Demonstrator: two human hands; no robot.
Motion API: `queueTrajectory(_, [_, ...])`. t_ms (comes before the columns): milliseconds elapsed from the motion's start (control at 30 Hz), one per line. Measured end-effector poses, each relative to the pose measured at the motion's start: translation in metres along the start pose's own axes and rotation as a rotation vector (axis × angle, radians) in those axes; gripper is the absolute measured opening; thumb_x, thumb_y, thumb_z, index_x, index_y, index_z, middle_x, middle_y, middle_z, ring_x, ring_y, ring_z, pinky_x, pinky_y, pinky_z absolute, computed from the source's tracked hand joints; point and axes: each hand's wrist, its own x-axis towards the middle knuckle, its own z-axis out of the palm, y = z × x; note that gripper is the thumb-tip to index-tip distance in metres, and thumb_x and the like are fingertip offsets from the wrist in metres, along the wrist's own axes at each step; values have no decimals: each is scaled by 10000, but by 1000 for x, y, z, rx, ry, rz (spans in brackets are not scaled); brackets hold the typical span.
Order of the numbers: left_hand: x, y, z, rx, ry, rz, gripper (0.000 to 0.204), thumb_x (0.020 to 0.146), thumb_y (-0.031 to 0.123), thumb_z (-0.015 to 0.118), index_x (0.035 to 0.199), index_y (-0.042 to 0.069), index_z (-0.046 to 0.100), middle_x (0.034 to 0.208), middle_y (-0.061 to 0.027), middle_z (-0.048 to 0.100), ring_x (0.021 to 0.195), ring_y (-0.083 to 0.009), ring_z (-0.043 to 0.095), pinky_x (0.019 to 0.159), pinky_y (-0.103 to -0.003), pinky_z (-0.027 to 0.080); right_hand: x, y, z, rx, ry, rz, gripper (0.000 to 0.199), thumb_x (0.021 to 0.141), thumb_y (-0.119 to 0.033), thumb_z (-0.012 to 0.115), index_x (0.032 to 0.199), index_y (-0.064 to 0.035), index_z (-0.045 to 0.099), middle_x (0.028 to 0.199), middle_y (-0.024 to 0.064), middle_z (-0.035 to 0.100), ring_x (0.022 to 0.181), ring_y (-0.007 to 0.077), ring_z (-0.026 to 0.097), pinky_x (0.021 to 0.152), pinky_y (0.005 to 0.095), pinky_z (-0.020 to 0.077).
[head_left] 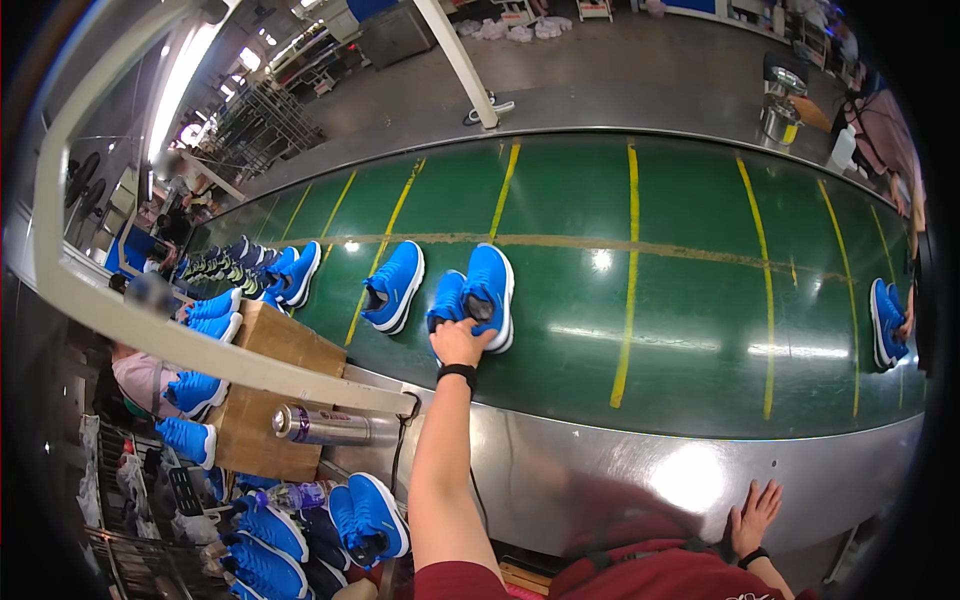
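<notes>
My left hand (460,343) reaches over the green conveyor belt and grips a pair of blue sneakers (488,285) at their heel openings. The two white-soled shoes stand side by side, toes pointing away from me. My fingers hide part of their heels. Left of this pair, another blue sneaker (397,285) rests on the belt, apart from my hand. My right hand (755,517) lies with fingers spread on the metal edge (620,470) of the conveyor, holding nothing.
More shoes stand along the belt's left end. A cardboard box (275,385) with blue sneakers, a steel flask (320,424) and a white frame bar (250,368) are at left. Sneakers (368,520) sit below. At far right, another person's hand (905,328) touches blue sneakers (884,322).
</notes>
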Motion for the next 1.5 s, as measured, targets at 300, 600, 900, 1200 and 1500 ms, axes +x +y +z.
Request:
queueTrajectory(300, [-150,102,-60,-202,-121,281,485,651,606,702,849,166,750,796,-132,677,777,-313,627,663,-432,494,-2,0,4,51,93,-89,663,828,-278,596,1418,-115,342,1504,272,148,1396,474,84,1105,582,89])
queueTrajectory(600, [-306,202,-80,-379,-123,373,338,688,452,716,876,172,711,834,-107,615,902,-281,552,771,-416,380,16,31,1,304,208,-401,545,863,-167,583,1361,-34,404,1460,250,285,1363,427,248,1111,482,211])
queueTrajectory(900, [-414,259,-77,-541,-299,513,643,737,237,699,1332,176,461,1004,-195,568,904,-355,555,793,-440,408,39,-24,-48,996,-326,-533,891,800,-166,666,1493,-47,118,1441,236,350,1295,319,421,1054,373,344])
queueTrajectory(1200, [-427,271,-55,-449,-137,604,797,758,65,561,1470,206,234,762,-200,595,654,-363,606,617,-451,491,77,-11,-10,715,97,-596,845,751,-47,590,1474,-52,152,1093,326,594,983,446,609,835,431,499])
queueTrajectory(1500, [-448,264,-86,-377,-405,845,745,756,9,577,1438,174,326,1024,-227,488,905,-396,526,785,-432,450,3,6,-33,849,84,-490,763,811,-14,564,1456,-75,160,1088,346,555,978,506,559,809,499,472])
